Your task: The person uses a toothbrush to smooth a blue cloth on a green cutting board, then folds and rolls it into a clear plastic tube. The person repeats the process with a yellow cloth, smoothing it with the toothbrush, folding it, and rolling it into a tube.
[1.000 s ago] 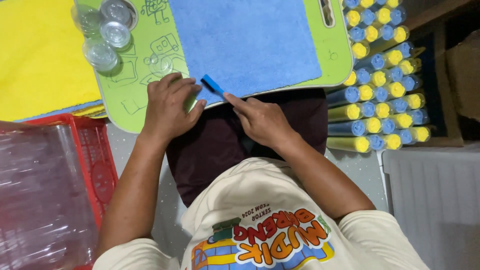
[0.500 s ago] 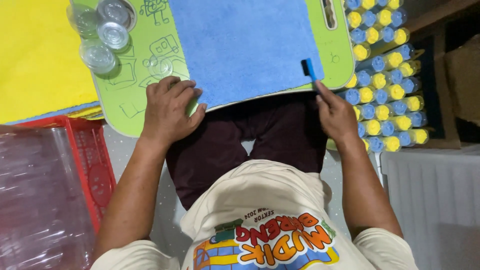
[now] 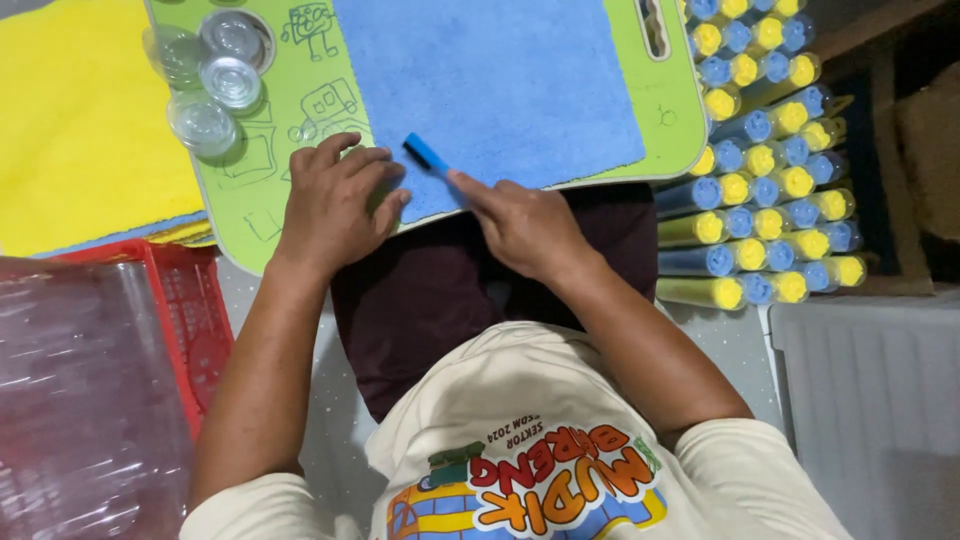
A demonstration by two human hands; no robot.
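A blue cloth (image 3: 500, 80) lies spread on a green lap board (image 3: 290, 190) with line drawings on it. My left hand (image 3: 335, 205) presses flat on the board at the cloth's near left corner. My right hand (image 3: 520, 225) grips a small blue bar-shaped tool (image 3: 427, 155) and holds it against the cloth's near edge, close to the left hand's fingers.
Clear plastic lids (image 3: 215, 75) sit stacked on the board's left part. A yellow cloth (image 3: 80, 130) lies to the left. A red crate (image 3: 195, 310) with clear plastic bags (image 3: 80, 400) stands at lower left. Several blue and yellow rolled tubes (image 3: 760, 170) are stacked on the right.
My right hand carried the blue tool from the cloth's near left edge out to its right edge, then back to the left edge. The left hand stayed pressed on the board.
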